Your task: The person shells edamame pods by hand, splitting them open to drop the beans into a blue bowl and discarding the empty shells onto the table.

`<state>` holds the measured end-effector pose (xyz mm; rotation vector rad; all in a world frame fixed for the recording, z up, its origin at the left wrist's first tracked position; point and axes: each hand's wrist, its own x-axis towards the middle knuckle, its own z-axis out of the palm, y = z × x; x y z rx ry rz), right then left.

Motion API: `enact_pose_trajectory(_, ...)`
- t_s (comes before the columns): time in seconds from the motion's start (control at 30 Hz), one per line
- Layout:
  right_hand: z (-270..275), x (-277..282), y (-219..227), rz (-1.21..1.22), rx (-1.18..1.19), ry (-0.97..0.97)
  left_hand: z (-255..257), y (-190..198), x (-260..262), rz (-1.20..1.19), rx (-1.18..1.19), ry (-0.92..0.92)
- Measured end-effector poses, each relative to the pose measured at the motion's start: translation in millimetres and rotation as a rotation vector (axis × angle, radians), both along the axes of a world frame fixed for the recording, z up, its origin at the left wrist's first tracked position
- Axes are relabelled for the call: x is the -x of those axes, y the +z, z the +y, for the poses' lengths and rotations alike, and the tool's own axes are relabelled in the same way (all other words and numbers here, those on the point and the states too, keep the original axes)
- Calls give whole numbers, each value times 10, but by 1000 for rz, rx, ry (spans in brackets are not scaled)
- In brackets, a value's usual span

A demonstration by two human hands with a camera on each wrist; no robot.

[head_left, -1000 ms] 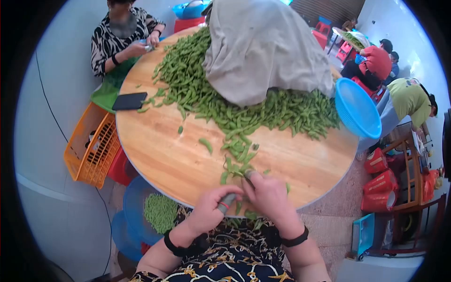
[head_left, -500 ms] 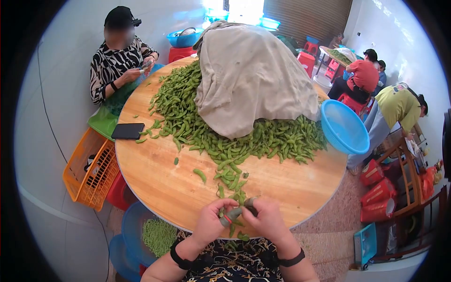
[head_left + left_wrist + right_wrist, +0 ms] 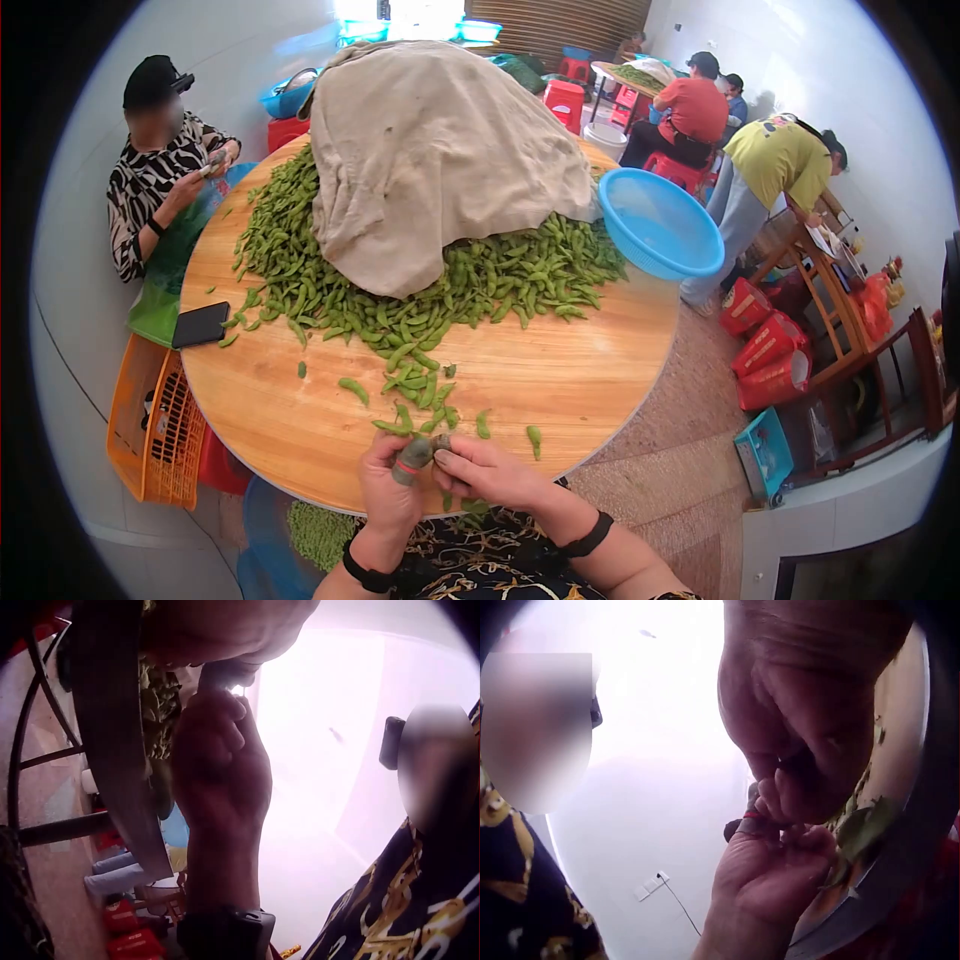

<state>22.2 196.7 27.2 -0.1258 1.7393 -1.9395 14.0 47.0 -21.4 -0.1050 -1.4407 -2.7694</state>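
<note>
In the head view my left hand and right hand meet fingertip to fingertip over the near table edge. A grey-green thumb cover with a red band sits on the left thumb. Between them they pinch a green soybean pod, mostly hidden by the fingers. The right fingers are curled, their tips against the covered thumb. Loose soybean pods trail from a large heap down to the hands. Both wrist views show the curled fingers close together in dim light; a leafy green piece lies beside them in the right one.
A beige cloth covers the heap on the round wooden table. A blue basket stands at its right rim, a black phone at the left. Shelled beans fill a blue basin below left. Another person sits at the left.
The head view has swung right, shifting the table leftward. Both hands stay together near the table edge; the right hand now lies more sideways, its fingers against the left thumb tip.
</note>
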Motion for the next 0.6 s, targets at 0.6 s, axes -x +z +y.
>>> enact_pose_trajectory(0.6, -25, -71, -37, -226, 292, -61, -29, 257, -15, -100, -63, -218)
